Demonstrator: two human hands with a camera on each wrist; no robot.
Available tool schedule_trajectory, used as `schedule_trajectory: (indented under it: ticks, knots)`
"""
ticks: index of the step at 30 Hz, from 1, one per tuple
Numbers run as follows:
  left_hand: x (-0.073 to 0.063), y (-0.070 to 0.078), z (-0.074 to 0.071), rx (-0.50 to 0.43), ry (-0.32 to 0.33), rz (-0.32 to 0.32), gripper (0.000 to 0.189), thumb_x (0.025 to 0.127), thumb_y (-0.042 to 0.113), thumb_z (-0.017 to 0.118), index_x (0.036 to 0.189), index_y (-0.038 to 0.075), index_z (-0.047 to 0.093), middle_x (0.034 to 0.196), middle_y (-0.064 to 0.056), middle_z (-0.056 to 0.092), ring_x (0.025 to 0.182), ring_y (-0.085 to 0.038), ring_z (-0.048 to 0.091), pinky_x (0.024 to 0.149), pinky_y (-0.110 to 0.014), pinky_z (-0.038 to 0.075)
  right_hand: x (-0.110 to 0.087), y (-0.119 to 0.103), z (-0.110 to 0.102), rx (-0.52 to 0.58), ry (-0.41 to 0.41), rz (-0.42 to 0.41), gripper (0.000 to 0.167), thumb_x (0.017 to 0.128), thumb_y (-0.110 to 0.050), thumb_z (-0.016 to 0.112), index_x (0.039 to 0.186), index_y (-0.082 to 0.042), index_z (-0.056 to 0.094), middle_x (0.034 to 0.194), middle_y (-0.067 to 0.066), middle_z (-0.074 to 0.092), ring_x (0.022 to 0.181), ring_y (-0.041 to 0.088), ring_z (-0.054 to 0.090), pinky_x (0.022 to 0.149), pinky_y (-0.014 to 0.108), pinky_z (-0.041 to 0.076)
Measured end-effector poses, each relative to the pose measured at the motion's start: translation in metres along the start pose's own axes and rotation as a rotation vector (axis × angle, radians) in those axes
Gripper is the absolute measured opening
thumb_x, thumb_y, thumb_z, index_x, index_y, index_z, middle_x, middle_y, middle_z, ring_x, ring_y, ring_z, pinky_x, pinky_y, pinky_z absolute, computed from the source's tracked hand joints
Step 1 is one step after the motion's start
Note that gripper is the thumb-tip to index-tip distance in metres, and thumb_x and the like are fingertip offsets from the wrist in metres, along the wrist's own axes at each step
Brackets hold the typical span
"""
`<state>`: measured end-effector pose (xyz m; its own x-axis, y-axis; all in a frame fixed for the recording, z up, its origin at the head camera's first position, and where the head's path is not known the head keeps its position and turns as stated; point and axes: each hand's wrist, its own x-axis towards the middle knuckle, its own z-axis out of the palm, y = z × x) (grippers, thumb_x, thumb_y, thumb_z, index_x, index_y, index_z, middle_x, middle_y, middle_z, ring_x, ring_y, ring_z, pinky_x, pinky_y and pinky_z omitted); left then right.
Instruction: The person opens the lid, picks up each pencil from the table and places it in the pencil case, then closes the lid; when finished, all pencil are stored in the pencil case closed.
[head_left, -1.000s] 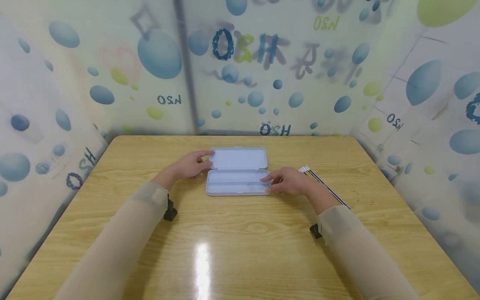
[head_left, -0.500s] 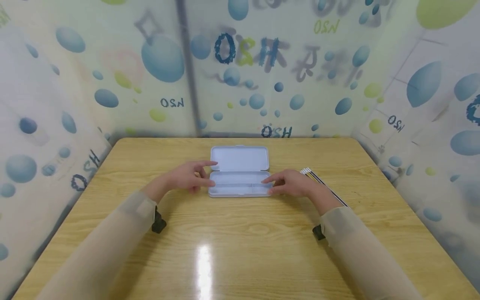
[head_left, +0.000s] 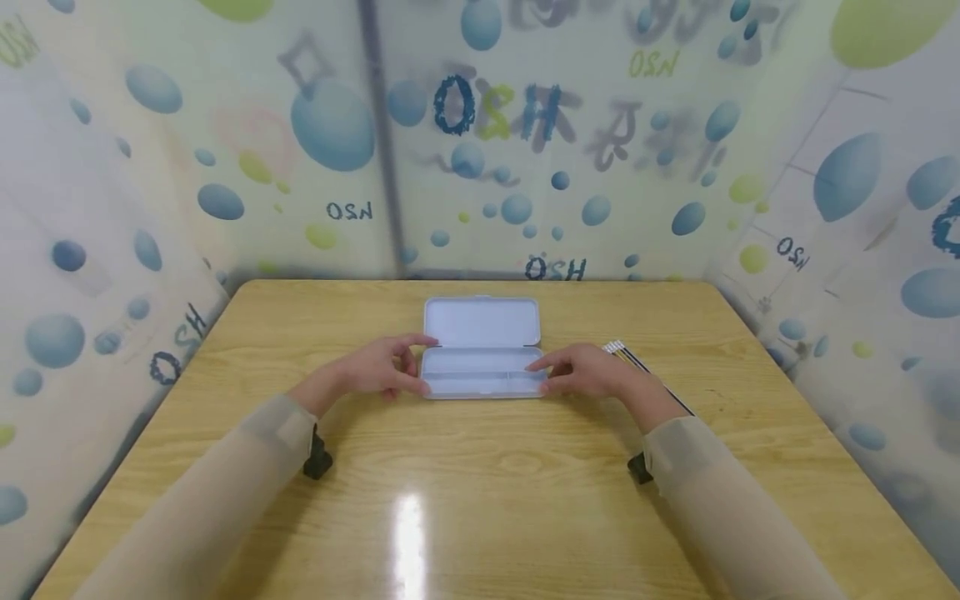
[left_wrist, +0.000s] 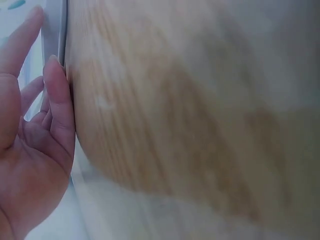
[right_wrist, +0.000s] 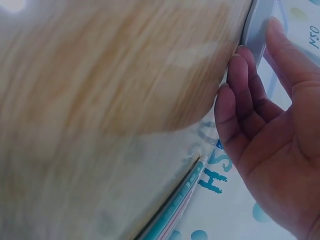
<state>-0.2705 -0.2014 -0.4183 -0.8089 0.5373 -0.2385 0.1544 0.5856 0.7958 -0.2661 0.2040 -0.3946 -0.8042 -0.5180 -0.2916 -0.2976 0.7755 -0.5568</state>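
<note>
A pale blue-white pencil case [head_left: 480, 360] lies on the table with its lid [head_left: 482, 322] swung back behind the base. Its divided base shows nothing inside. My left hand [head_left: 378, 367] holds the base's left end, thumb at the front corner and index finger near the hinge. In the left wrist view, the other fingers [left_wrist: 59, 95] are bent beside the case. At the right end, my right hand [head_left: 588, 369] grips the case, thumb at the front corner and index finger over the rim. The right wrist view shows its lower fingers [right_wrist: 240, 75] near the case's underside edge.
Several striped pencils [head_left: 652, 379] lie together just right of the right hand, partly hidden by the forearm. The wooden table [head_left: 480, 483] is bounded by patterned curtains [head_left: 480, 167] at the back and both sides.
My left hand has let go of the lid's left edge and moved toward me onto the base's left end. The right hand stays at the right end. The camera view has tilted slightly up.
</note>
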Motion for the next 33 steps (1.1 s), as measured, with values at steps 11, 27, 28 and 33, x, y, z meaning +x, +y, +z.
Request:
schedule_trajectory:
  ticks: [11,27,28,33]
  knots:
    - [0.002,0.001,0.002,0.025,0.007,0.021,0.092,0.093,0.031,0.092,0.169,0.017,0.042,0.102,-0.009,0.063,0.078,-0.019,0.058,0.06,-0.03,0.053,-0.002,0.001,0.0,0.001,0.006,-0.01,0.042,0.104,-0.037,0.078,0.145,-0.03,0.074,0.127,0.003,0.077,0.1,0.017,0.063,0.089,0.035,0.053]
    - [0.002,-0.005,0.005,0.046,0.022,0.024,0.093,0.091,0.035,0.093,0.169,0.021,0.044,0.092,-0.004,0.065,0.082,-0.019,0.056,0.071,-0.027,0.048,-0.075,0.078,-0.05,0.087,0.31,0.082,0.04,0.111,-0.038,0.068,0.141,-0.012,0.074,0.129,0.012,0.077,0.106,0.024,0.071,0.09,0.037,0.06]
    - [0.002,-0.005,0.005,0.047,0.024,0.029,0.093,0.091,0.035,0.093,0.169,0.02,0.044,0.092,-0.005,0.065,0.081,-0.019,0.056,0.07,-0.027,0.048,-0.079,0.086,-0.052,0.092,0.308,0.097,0.04,0.111,-0.038,0.067,0.141,-0.012,0.074,0.132,0.014,0.076,0.108,0.025,0.071,0.09,0.037,0.06]
    - [0.001,-0.004,0.003,0.039,0.024,0.05,0.092,0.093,0.033,0.092,0.169,0.016,0.043,0.092,-0.006,0.064,0.076,-0.018,0.053,0.065,-0.026,0.046,-0.091,0.116,-0.054,0.138,0.26,0.136,0.042,0.112,-0.034,0.066,0.146,-0.01,0.07,0.142,0.018,0.072,0.12,0.029,0.07,0.094,0.04,0.061]
